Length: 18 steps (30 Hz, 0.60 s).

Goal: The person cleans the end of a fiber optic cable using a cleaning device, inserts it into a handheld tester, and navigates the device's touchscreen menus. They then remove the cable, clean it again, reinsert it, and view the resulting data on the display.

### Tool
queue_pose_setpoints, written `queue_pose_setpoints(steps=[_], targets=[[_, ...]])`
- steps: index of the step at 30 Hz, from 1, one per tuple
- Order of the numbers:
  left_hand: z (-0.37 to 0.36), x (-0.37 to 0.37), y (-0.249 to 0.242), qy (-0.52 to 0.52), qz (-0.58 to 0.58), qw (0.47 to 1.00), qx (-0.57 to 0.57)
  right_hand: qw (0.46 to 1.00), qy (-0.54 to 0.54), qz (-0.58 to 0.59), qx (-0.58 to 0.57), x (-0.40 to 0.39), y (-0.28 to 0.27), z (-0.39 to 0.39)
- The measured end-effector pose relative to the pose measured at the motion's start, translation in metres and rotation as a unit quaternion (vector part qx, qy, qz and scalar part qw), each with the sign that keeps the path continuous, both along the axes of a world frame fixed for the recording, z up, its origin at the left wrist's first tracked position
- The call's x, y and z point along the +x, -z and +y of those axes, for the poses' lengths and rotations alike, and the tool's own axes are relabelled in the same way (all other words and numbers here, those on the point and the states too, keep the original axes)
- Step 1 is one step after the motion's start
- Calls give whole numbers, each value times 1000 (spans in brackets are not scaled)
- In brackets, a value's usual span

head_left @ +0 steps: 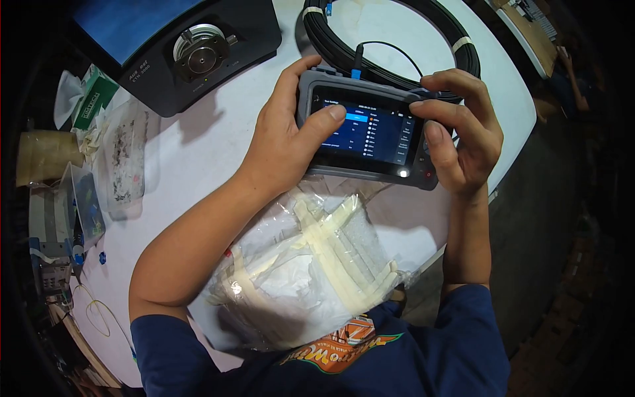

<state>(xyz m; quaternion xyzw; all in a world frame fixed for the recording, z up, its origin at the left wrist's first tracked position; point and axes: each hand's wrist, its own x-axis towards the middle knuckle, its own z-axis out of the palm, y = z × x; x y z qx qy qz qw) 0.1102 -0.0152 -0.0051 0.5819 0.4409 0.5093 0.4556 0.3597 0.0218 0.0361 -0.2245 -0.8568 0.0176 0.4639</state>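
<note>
the far-left corner of a grey-edged, rectangular handheld device (370, 172) is held by the left hand (274, 149), its thumb laid over the lit screen. the right hand (471, 132) is placed at the opposite end, fingers bent and thumb apart; whether the casing is pressed or only hovered over cannot be told. the device is lodged between both hands, its long axis run left to right, the right end slightly nearer the body. on its dark screen, blue-highlighted rows and a column of small round markers are shown, the text too small to read. a blue connector (356, 74) with a thin black cable is plugged into the far edge. beyond, a coil of thick black cable (468, 58) is laid on the white table (522, 86); to the far left, a black boxy machine (155, 78) is set, and nearer, a clear plastic-wrapped bundle (311, 264) is seen.
</note>
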Motion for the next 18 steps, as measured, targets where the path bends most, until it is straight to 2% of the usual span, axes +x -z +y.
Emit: queue_pose_setpoints(steps=[13,18], targets=[[-7,2,0,1,38,999,26,999,5,3,-44,0,-3,-4],[-6,5,-1,-2,23,1000,18,998,-4,-65,-16,-7,-12,-9]])
